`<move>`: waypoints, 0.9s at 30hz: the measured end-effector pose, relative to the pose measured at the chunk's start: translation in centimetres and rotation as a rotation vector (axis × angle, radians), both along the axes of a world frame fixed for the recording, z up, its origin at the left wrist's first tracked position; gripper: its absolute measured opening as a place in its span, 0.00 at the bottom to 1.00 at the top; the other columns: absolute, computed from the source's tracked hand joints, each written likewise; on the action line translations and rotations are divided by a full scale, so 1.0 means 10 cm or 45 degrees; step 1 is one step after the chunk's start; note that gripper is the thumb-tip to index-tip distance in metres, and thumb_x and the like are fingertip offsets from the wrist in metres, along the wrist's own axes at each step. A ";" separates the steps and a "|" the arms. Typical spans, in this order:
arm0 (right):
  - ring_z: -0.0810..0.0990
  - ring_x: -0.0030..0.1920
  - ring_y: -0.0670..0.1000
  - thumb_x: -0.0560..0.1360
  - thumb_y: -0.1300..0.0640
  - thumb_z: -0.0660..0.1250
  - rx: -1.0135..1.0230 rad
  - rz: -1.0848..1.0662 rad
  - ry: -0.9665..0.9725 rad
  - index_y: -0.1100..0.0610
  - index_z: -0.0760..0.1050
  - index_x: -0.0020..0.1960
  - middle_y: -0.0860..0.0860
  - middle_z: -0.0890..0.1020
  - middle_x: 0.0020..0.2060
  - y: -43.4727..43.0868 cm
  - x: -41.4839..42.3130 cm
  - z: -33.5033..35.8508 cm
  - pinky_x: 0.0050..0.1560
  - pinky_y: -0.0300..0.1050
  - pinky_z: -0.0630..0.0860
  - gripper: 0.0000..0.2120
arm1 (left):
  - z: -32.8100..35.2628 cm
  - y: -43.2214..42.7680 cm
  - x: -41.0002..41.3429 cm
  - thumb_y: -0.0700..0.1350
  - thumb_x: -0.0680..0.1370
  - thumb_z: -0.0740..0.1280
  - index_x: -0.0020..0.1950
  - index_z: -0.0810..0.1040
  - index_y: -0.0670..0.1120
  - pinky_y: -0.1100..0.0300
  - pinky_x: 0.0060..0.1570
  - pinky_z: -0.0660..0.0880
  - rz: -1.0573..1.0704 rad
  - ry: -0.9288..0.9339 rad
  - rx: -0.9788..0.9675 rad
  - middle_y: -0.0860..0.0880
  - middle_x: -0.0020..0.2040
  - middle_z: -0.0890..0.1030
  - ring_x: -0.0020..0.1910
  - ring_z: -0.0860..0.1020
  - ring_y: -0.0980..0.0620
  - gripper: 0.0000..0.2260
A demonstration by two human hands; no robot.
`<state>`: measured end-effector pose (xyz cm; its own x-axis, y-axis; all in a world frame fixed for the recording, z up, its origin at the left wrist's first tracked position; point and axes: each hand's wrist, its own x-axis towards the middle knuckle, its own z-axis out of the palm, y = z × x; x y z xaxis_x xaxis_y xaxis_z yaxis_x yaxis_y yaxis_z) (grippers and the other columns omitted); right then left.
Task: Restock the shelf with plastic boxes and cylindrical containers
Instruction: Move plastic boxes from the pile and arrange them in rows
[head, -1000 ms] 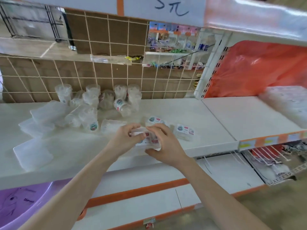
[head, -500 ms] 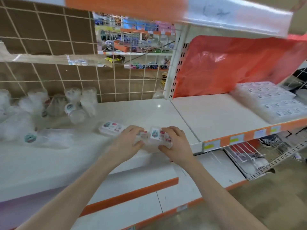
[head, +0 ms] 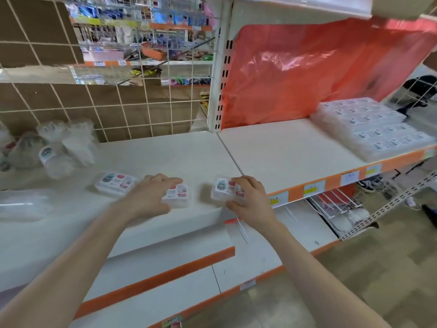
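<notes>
R hand (head: 250,197) grips a small box (head: 223,188): fingers curled over its right end, thumb at the near edge, box tipped up a bit so the label shows. It's at the near edge of the shelf (head: 165,155), just left of the seam w/ the next bay (head: 283,150).

L hand (head: 151,197) lies nearly flat, fingers straight, on top of a second box (head: 181,195) that sits on the shelf. It isn't gripping; pressing or just resting, can't tell. A third box (head: 115,184) sits just left of that, untouched. Round tubs (head: 63,147) are in a loose heap far left, by the wire grid (head: 132,110).

Key relation: the neat stack of boxes (head: 373,131) is on the next bay, right of & further back than both hands, well apart, w/ bare shelf between. R hand is nearer, so prob. the one to carry across. The held box's long axis runs approx. left-right; how the stacked ones lie is too blurred to tell, so a turn may be needed on arrival.

Both forearms reach fwd from the frame's bottom corners, R wrist bent slightly inward.
</notes>
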<state>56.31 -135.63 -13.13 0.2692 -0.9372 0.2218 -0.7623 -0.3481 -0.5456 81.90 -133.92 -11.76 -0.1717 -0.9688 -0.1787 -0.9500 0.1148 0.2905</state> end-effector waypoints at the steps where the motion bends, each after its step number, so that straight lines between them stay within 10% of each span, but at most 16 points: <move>1: 0.70 0.58 0.57 0.68 0.58 0.72 -0.004 -0.012 -0.008 0.58 0.71 0.65 0.54 0.73 0.61 0.01 0.00 -0.01 0.51 0.41 0.63 0.26 | 0.00 -0.01 -0.03 0.46 0.72 0.67 0.73 0.59 0.57 0.56 0.60 0.63 0.002 0.017 -0.012 0.49 0.66 0.67 0.65 0.63 0.48 0.32; 27: 0.70 0.59 0.57 0.68 0.59 0.73 0.051 -0.764 -0.216 0.60 0.74 0.59 0.56 0.75 0.58 0.58 -1.62 -0.08 0.57 0.45 0.65 0.21 | 0.04 -0.33 -2.20 0.55 0.67 0.66 0.62 0.74 0.45 0.68 0.54 0.55 -0.395 0.503 -0.265 0.47 0.60 0.76 0.60 0.70 0.49 0.26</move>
<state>40.15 -129.86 -13.91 -0.3426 -0.9227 0.1767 -0.7202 0.1372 -0.6801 59.86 -137.17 -11.37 -0.4708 -0.8698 0.1473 -0.6853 0.4657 0.5598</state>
